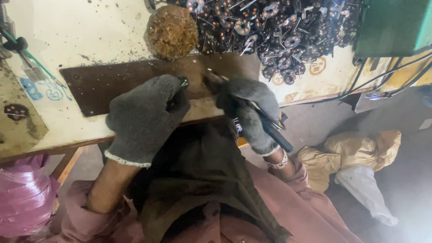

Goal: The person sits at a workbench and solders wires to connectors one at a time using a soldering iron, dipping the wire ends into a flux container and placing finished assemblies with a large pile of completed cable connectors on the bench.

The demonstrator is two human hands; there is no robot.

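Our left hand (pixel 145 117) pinches a small part (pixel 184 81) over the brown plate (pixel 98 85); right hand (pixel 249 111) is closed around pliers (pixel 271 124). Thick gloves risk the part slipping into the pile (pixel 269 12)

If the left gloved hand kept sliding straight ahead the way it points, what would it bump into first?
Probably the round rusty-brown disc, lying just beyond the dark brown board that the left hand works over. Depth is hard to judge, so the small part pinched at its fingertips might touch the board first.

Small part under left hand (pixel 145 117) hidden; parts pile (pixel 269 12) cut off at top.
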